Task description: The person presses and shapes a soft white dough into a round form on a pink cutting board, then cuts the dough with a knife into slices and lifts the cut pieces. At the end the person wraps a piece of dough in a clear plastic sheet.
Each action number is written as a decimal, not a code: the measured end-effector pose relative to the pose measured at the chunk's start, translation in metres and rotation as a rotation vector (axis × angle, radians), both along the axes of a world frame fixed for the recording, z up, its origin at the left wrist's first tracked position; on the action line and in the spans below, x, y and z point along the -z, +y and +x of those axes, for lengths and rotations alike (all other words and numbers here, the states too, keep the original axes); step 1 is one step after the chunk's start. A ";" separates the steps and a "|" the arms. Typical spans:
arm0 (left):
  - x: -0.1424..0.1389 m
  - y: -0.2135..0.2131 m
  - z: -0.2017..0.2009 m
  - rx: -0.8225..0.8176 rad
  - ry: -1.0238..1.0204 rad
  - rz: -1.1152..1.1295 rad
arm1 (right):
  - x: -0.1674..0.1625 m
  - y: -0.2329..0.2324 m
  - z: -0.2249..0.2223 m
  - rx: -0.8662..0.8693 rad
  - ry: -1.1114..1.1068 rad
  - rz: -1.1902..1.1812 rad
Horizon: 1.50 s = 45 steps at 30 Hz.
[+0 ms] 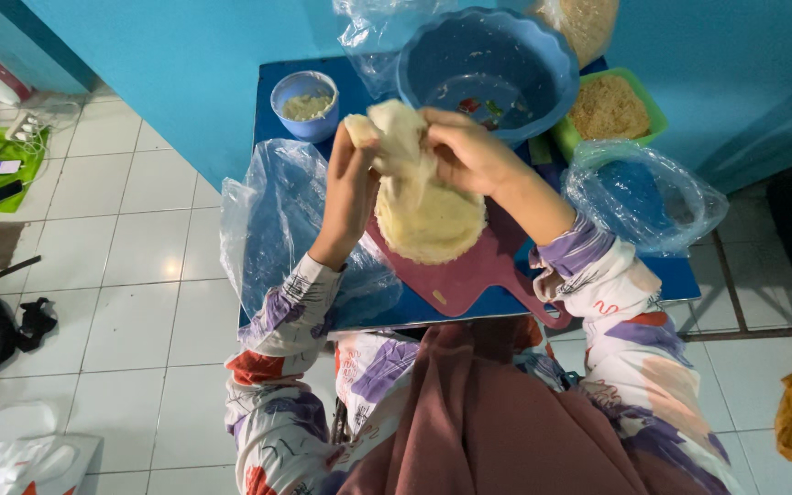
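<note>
Both hands, left hand (348,188) and right hand (466,151), gripped a thin wrapper (400,137), half peeled from the stack (433,225); many remained.

Two hands, the left hand (348,188) and the right hand (465,151), share one pale wrapper (398,137). One stack of wrappers (433,225) sits on one maroon cutting board (469,275). There are two blue bowls, one large (506,55) and one small (304,103), one green tray (611,110), and seemingly three clear plastic bags (272,220).
</note>
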State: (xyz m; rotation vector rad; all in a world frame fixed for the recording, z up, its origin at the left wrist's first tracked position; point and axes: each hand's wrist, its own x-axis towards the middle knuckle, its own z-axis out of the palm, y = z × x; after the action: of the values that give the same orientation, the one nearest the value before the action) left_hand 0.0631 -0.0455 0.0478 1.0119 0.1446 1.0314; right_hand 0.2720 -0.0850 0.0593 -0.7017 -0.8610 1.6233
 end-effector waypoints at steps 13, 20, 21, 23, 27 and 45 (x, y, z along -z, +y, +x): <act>-0.001 0.004 -0.013 -0.001 -0.199 -0.071 | -0.017 -0.016 -0.018 0.695 -0.665 0.458; 0.001 0.019 -0.024 -0.128 -0.323 -0.238 | -0.018 -0.008 0.007 0.855 -0.610 0.634; 0.002 0.021 -0.026 -0.157 -0.322 -0.238 | -0.019 -0.008 0.011 0.816 -0.545 0.630; 0.002 0.027 -0.034 -0.192 -0.318 -0.277 | -0.019 -0.007 0.018 0.738 -0.416 0.620; 0.001 0.038 -0.050 -0.279 -0.373 -0.343 | -0.024 -0.005 0.032 0.523 -0.164 0.513; -0.005 0.036 -0.038 -0.229 -0.242 -0.244 | -0.019 -0.061 -0.030 0.331 -2.011 1.127</act>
State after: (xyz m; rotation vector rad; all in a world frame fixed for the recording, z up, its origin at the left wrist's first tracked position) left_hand 0.0253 -0.0091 0.0525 0.6533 0.1858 1.3024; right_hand 0.2424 -0.1463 0.0781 -1.3303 -2.4407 -0.5693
